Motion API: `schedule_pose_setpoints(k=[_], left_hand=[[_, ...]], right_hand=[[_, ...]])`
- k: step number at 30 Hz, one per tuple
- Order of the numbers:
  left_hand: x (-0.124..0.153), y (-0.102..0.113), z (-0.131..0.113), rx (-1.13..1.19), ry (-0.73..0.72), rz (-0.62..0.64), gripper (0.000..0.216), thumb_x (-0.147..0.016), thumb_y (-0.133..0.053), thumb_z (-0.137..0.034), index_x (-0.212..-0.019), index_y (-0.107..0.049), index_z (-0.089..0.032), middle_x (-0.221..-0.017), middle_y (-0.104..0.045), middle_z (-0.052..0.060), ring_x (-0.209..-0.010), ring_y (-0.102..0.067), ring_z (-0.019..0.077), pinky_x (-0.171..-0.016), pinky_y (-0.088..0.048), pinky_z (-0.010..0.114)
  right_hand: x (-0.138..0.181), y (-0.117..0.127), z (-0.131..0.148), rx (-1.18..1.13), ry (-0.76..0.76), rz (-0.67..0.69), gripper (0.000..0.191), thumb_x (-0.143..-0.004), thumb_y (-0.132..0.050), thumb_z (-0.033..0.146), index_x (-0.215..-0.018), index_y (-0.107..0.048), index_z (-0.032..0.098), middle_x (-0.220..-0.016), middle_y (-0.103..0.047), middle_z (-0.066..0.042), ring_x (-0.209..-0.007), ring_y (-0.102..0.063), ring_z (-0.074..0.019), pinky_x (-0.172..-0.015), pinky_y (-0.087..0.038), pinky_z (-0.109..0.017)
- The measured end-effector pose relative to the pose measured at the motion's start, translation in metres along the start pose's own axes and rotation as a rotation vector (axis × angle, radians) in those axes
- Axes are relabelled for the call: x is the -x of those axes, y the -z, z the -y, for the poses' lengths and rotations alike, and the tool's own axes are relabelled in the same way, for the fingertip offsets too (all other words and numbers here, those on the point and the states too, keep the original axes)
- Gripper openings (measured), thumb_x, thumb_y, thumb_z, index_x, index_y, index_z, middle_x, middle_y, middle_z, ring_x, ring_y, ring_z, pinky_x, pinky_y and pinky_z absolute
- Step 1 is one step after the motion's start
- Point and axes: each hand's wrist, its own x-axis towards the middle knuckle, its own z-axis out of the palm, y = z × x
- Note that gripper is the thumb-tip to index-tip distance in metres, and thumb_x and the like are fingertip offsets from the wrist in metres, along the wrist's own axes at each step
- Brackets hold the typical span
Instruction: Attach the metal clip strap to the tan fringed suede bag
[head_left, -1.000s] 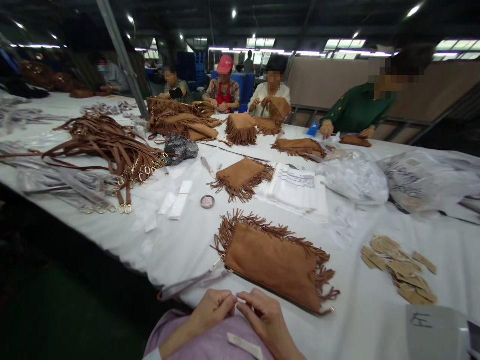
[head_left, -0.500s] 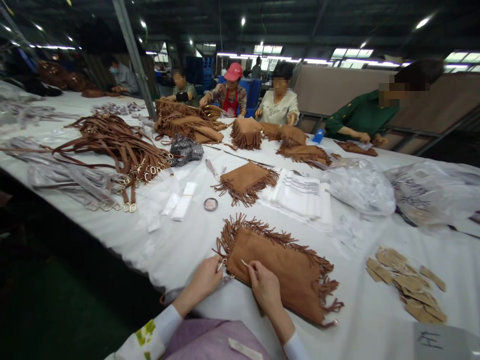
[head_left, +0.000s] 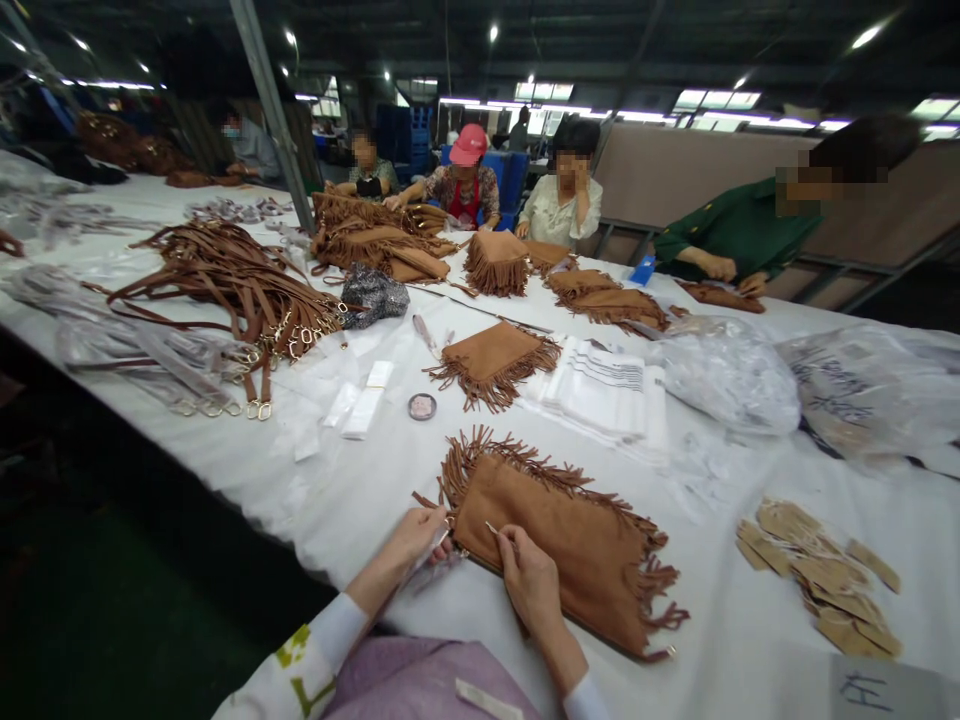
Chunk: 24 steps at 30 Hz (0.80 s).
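Observation:
A brown fringed bag lies flat on the white-covered table in front of me, its fringe along the far and right edges. At its near left corner my left hand is closed in a pinch on a metal clasp. Clear plastic wrapping hangs just below those fingers. Over the bag's lower left part, my right hand is closed on a thin, pale, pointed tool, and only its tip sticks out. Its exact kind is hidden by my fingers.
Another fringed bag and stacked white dust bags lie beyond. Brown straps are heaped at left, tan tags at right. A small round dish stands mid-table. Several co-workers sit across the table, one in green.
My left hand has shifted slightly, its fingers closing nearer the bag's corner. My right hand stays almost in place. Across the table, a co-worker in white has raised a hand to the head.

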Motion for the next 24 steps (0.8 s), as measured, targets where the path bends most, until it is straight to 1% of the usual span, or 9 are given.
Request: schedule_pose_setpoints(k=[2,4,7,10,12,14,17,21,24], left_hand=[[-0.002,0.002,0.0,0.066,0.019,0.017,0.05,-0.075,-0.053,-0.063,-0.068,-0.058,-0.014,-0.058,-0.063,0.003,-0.045,-0.051,0.011,-0.045,-0.035,0.023],[-0.004,0.005,-0.001,0.129,0.051,0.036,0.046,-0.071,-0.059,-0.058,-0.071,-0.061,-0.012,-0.06,-0.064,0.003,-0.047,-0.052,0.0107,-0.045,-0.036,0.022],[-0.006,0.009,-0.002,0.195,0.094,0.06,0.037,-0.065,-0.067,-0.047,-0.074,-0.064,-0.011,-0.062,-0.063,0.003,-0.047,-0.051,0.0092,-0.045,-0.037,0.021],[-0.007,0.011,-0.003,0.236,0.108,0.084,0.027,-0.059,-0.071,-0.034,-0.074,-0.064,-0.012,-0.058,-0.06,-0.001,-0.045,-0.049,0.0077,-0.043,-0.034,0.019],[-0.006,0.013,-0.004,0.254,0.099,0.114,0.024,-0.055,-0.071,-0.027,-0.073,-0.064,-0.012,-0.055,-0.057,-0.003,-0.045,-0.048,0.0071,-0.044,-0.033,0.019],[-0.005,0.014,-0.004,0.268,0.086,0.146,0.025,-0.054,-0.071,-0.025,-0.075,-0.066,-0.012,-0.055,-0.057,-0.003,-0.046,-0.048,0.0068,-0.045,-0.033,0.018],[-0.003,0.015,-0.004,0.274,0.065,0.179,0.026,-0.054,-0.071,-0.025,-0.076,-0.066,-0.012,-0.055,-0.058,-0.003,-0.047,-0.048,0.0068,-0.046,-0.032,0.019],[-0.003,0.014,-0.004,0.248,0.032,0.216,0.018,-0.056,-0.069,-0.028,-0.063,-0.062,-0.013,-0.048,-0.052,-0.005,-0.042,-0.043,0.0057,-0.044,-0.027,0.019],[-0.001,0.014,-0.004,0.224,0.005,0.23,0.02,-0.058,-0.07,-0.031,-0.061,-0.06,-0.014,-0.048,-0.051,-0.005,-0.041,-0.04,0.0052,-0.044,-0.025,0.02]], right_hand=[[-0.002,0.004,0.003,-0.079,-0.045,0.003,0.036,-0.092,-0.038,0.05,-0.084,-0.059,0.021,-0.072,-0.066,-0.003,-0.063,-0.061,-0.0178,-0.06,-0.041,-0.027],[-0.006,0.008,0.009,-0.203,-0.086,0.03,0.039,-0.09,-0.042,0.054,-0.08,-0.059,0.02,-0.068,-0.063,-0.002,-0.062,-0.059,-0.017,-0.058,-0.041,-0.026],[-0.013,0.013,0.023,-0.372,-0.141,0.109,0.042,-0.084,-0.049,0.056,-0.072,-0.06,0.018,-0.064,-0.059,-0.001,-0.06,-0.053,-0.0155,-0.056,-0.04,-0.025],[-0.02,0.014,0.039,-0.449,-0.195,0.179,0.036,-0.081,-0.054,0.05,-0.068,-0.06,0.016,-0.062,-0.058,-0.001,-0.058,-0.05,-0.014,-0.054,-0.039,-0.025],[-0.024,0.013,0.048,-0.446,-0.205,0.217,0.031,-0.08,-0.054,0.043,-0.066,-0.061,0.015,-0.063,-0.06,-0.001,-0.058,-0.051,-0.0137,-0.054,-0.038,-0.024],[-0.027,0.011,0.055,-0.41,-0.201,0.251,0.028,-0.079,-0.053,0.037,-0.065,-0.062,0.015,-0.063,-0.061,-0.002,-0.057,-0.052,-0.0136,-0.054,-0.038,-0.024],[-0.03,0.007,0.06,-0.348,-0.196,0.276,0.026,-0.078,-0.051,0.032,-0.064,-0.064,0.014,-0.062,-0.064,-0.002,-0.057,-0.055,-0.0139,-0.054,-0.038,-0.024],[-0.034,0.002,0.061,-0.286,-0.185,0.279,0.024,-0.076,-0.052,0.028,-0.062,-0.066,0.015,-0.063,-0.067,-0.003,-0.059,-0.059,-0.0153,-0.056,-0.04,-0.023],[-0.036,0.0,0.062,-0.246,-0.177,0.276,0.023,-0.075,-0.051,0.026,-0.063,-0.068,0.016,-0.064,-0.069,-0.003,-0.061,-0.062,-0.0161,-0.058,-0.041,-0.023]])
